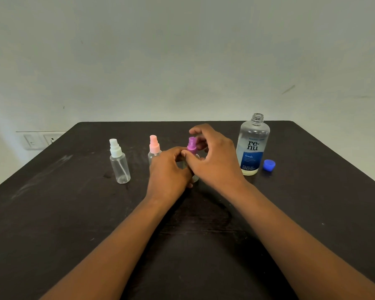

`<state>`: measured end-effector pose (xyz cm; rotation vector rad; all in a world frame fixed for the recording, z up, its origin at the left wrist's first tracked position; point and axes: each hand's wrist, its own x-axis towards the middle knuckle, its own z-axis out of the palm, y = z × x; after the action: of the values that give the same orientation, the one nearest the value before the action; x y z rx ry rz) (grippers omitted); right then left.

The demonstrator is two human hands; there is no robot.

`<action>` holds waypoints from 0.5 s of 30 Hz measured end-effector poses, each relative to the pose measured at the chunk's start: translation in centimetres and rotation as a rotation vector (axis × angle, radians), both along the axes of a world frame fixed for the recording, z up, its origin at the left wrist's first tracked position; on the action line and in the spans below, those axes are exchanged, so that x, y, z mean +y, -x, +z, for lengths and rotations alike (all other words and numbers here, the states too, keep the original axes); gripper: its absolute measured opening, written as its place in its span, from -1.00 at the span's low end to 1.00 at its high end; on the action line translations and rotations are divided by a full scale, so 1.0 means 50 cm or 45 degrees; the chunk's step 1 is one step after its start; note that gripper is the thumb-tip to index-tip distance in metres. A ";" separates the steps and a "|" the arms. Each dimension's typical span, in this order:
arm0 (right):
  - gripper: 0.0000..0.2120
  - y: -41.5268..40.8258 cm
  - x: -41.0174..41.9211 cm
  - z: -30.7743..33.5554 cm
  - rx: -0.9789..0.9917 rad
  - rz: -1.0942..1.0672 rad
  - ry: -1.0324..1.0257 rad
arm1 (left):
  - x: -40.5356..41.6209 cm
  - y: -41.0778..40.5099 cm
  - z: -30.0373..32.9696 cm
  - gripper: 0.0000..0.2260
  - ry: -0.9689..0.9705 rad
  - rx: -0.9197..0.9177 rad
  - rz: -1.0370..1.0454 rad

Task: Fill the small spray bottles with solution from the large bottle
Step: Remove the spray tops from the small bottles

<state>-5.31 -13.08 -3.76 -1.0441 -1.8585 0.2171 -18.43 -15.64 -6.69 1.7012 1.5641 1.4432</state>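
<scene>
Three small clear spray bottles stand on the dark table [52, 213]. The white-topped bottle [119, 162] is at the left and the pink-topped bottle [154, 148] is partly hidden behind my left hand [169, 169]. That hand wraps the body of the purple-topped bottle [191, 146]. My right hand [214, 156] pinches its purple spray head with thumb and fingers. The large clear solution bottle [252, 146] stands uncapped to the right of my hands, with its blue cap [268, 165] lying beside it.
A pale wall runs behind the table, with a switch and socket plate [41, 140] low at the left. The table's far edge lies just behind the large bottle.
</scene>
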 end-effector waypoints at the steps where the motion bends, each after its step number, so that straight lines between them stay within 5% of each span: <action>1: -0.59 0.000 0.001 0.000 -0.004 -0.023 0.007 | 0.000 0.000 0.000 -0.79 0.004 -0.013 0.002; 15: -0.66 0.004 -0.001 -0.004 0.027 -0.051 0.039 | 0.005 -0.001 -0.001 -0.77 0.010 -0.008 0.003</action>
<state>-5.52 -13.15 -3.95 -1.0950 -1.8185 0.2328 -18.40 -15.39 -6.74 1.6891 1.5674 1.4404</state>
